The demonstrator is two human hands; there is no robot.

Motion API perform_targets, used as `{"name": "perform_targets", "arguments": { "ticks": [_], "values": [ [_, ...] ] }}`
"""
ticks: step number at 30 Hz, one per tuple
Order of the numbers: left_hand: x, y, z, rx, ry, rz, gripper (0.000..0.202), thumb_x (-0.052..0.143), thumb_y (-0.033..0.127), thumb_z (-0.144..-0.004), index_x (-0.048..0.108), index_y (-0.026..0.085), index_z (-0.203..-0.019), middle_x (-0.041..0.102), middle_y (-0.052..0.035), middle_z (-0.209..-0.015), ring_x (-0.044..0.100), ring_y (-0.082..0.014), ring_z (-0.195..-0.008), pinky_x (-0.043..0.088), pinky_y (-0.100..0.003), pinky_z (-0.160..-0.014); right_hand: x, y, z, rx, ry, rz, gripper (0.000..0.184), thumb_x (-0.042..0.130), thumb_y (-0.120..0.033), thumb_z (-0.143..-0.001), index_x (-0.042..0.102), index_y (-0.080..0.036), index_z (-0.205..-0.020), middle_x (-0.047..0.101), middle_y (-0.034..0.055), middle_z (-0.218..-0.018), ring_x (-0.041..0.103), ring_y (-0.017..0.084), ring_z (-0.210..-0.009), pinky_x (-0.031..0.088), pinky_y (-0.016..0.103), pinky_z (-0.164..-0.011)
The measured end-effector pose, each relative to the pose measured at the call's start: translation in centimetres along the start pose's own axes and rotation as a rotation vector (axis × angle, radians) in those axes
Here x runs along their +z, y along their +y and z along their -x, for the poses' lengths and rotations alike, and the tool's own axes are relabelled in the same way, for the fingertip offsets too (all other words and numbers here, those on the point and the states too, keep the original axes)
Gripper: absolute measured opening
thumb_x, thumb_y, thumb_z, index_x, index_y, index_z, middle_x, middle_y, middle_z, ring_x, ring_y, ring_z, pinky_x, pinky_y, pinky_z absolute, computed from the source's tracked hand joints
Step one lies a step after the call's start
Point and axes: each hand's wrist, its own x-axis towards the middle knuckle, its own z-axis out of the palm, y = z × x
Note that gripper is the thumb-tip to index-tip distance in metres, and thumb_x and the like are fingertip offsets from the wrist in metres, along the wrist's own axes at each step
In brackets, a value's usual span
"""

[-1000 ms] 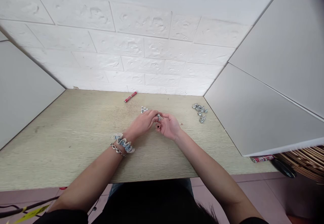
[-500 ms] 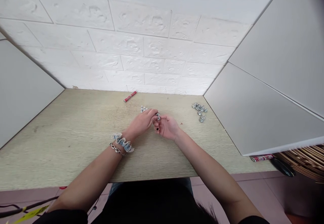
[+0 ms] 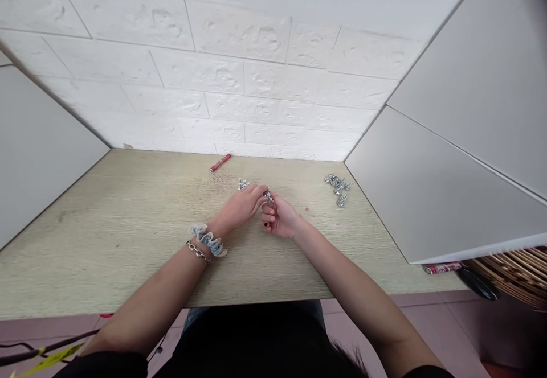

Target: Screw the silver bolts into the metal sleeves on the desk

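Note:
Both hands meet over the middle of the table, pinching one small shiny metal screw with a round disc-like part [image 3: 268,197] between their fingertips. My left hand [image 3: 240,208] reaches in from the left, palm down, with its thumb and forefinger closed on the piece. From the right, my right hand [image 3: 285,217] grips the same piece, its other fingers curled in towards the palm. The fingers cover part of it. Just behind my left hand lies a cluster of small silvery screw-like pieces [image 3: 243,184], partly hidden. A loose pile of metal screws with round bases [image 3: 337,183] lies further right.
A red tube-shaped stick [image 3: 220,163] lies near the white brick-patterned wall [image 3: 222,76]. Grey panels flank the wooden table [image 3: 128,224] on both sides. At the right front edge are another red tube [image 3: 443,267], a dark oval object [image 3: 477,284] and a woven basket [image 3: 517,272].
The right-hand fingers have curled in more and shifted slightly around the metal piece. Both hands stay in nearly the same place; the piles have not changed.

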Motion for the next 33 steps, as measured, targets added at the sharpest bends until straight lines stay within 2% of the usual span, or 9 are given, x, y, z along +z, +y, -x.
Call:
{"name": "perform_targets", "arguments": {
  "ticks": [4,10,22,24,28,30,33],
  "values": [
    [-0.13,0.08,-0.08,0.013,0.019,0.003,0.026,0.027,0.031,-0.091,0.047,0.018,-0.1,0.056,-0.0053,-0.091,0.052,-0.0182,-0.082,0.041,-0.031,-0.071,0.07,-0.19,0.31,-0.061,-0.025,-0.005,0.048,0.034,-0.049,-0.084,0.023,-0.018,-0.048,0.026,-0.0048,-0.037,0.034,0.009,-0.038,0.028,0.022,-0.043],
    [-0.25,0.0,-0.1,0.025,0.022,0.0,0.024,0.028,0.029,-0.091,0.047,0.017,-0.098,0.056,-0.0054,-0.091,0.052,-0.0182,-0.084,0.041,-0.031,-0.071,0.18,-0.2,0.26,-0.109,-0.022,-0.051,0.037,0.036,-0.042,-0.084,0.036,-0.018,-0.056,0.037,-0.0042,-0.046,0.038,0.008,-0.043,0.033,0.022,-0.047],
    [-0.25,-0.05,-0.16,0.019,0.041,-0.003,0.024,0.029,0.03,-0.091,0.047,0.017,-0.098,0.058,-0.005,-0.088,0.052,-0.0182,-0.08,0.041,-0.03,-0.069,0.21,-0.32,0.44,-0.19,-0.046,-0.149,0.019,0.035,-0.028,-0.076,0.049,-0.015,-0.074,0.049,0.0001,-0.056,0.044,0.009,-0.046,0.033,0.02,-0.045],
    [-0.2,-0.07,-0.18,0.004,0.032,-0.012,0.023,0.029,0.027,-0.09,0.048,0.017,-0.098,0.057,-0.0051,-0.088,0.053,-0.0179,-0.079,0.04,-0.03,-0.069,0.29,-0.33,0.52,-0.182,-0.08,-0.14,0.023,0.033,-0.031,-0.078,0.049,-0.016,-0.076,0.051,0.0012,-0.058,0.047,0.01,-0.048,0.034,0.02,-0.045],
    [-0.05,0.01,-0.16,-0.03,0.019,0.002,0.022,0.031,0.026,-0.089,0.049,0.018,-0.099,0.057,-0.0046,-0.088,0.053,-0.0173,-0.078,0.041,-0.03,-0.069,0.3,-0.18,0.24,-0.122,-0.066,-0.084,0.046,0.02,-0.053,-0.083,0.048,-0.018,-0.075,0.054,0.0026,-0.058,0.048,0.012,-0.046,0.034,0.021,-0.042],
    [0.02,0.14,-0.12,-0.025,0.007,0.009,0.022,0.03,0.025,-0.089,0.049,0.019,-0.101,0.057,-0.0044,-0.089,0.053,-0.0175,-0.079,0.041,-0.03,-0.069,0.16,0.04,-0.08,-0.06,-0.039,-0.031,0.057,0.013,-0.061,-0.082,0.047,-0.018,-0.069,0.051,0.002,-0.053,0.047,0.012,-0.044,0.034,0.021,-0.041],
    [0.06,0.37,-0.07,0.001,-0.009,0.007,0.023,0.03,0.024,-0.089,0.049,0.019,-0.101,0.057,-0.0045,-0.09,0.053,-0.0177,-0.081,0.04,-0.03,-0.071,-0.04,0.37,-0.39,-0.005,-0.037,0.018,0.06,0.014,-0.068,-0.079,0.036,-0.018,-0.054,0.04,-0.0011,-0.041,0.041,0.01,-0.04,0.033,0.021,-0.041]
  ]
}}
